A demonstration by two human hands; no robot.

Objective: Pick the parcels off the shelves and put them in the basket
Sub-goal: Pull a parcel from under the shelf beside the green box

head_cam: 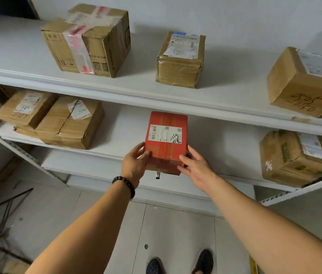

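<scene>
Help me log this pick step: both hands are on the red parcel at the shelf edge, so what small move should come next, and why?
Probably draw the red parcel straight back off the middle shelf. The left hand and right hand already clasp its near lower corners, and it overhangs the shelf edge. No basket is in view, so clearing the shelf comes first.

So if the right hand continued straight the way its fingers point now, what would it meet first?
The right hand already touches the red parcel, so it would press into that parcel's right side first, judging from this single view.
</scene>
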